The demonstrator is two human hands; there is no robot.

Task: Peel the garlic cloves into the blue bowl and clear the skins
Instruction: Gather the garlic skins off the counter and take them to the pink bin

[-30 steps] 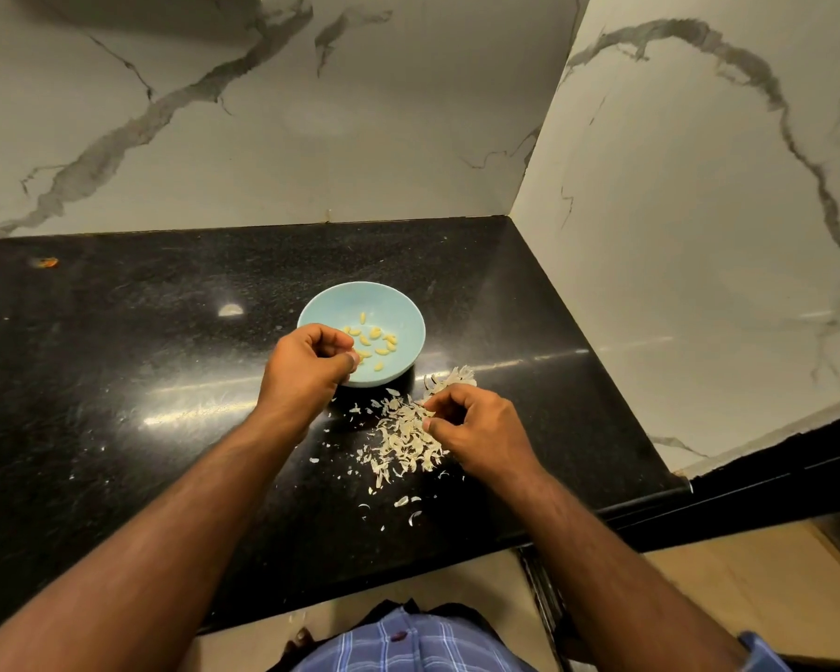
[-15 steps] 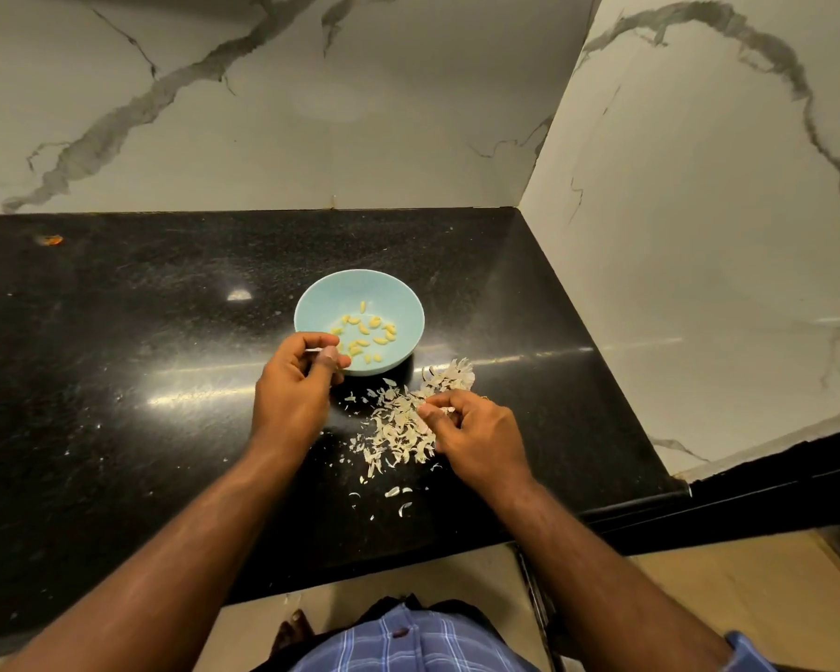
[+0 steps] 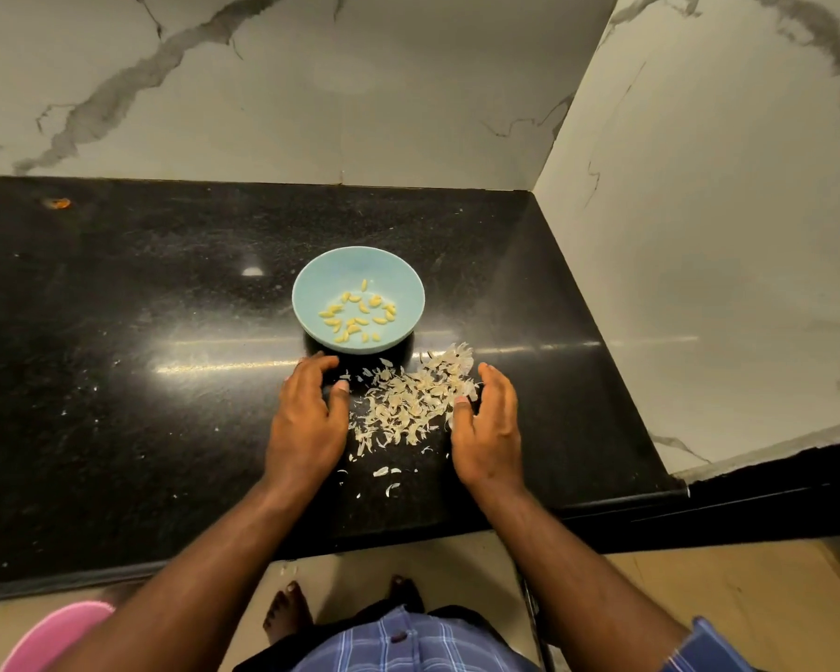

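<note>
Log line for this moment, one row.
peeled cloves in blue bowl | left hand, right hand open, flanking skins | skins uncleared

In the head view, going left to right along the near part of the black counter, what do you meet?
Left hand resting open on the black stone counter → pile of pale papery garlic skins → right hand, open at the pile's right edge.

Peeled yellow garlic cloves (image 3: 357, 311) lie scattered inside the upright blue bowl (image 3: 311, 283); pale papery skins (image 3: 411, 402) lie heaped just beside it.
</note>
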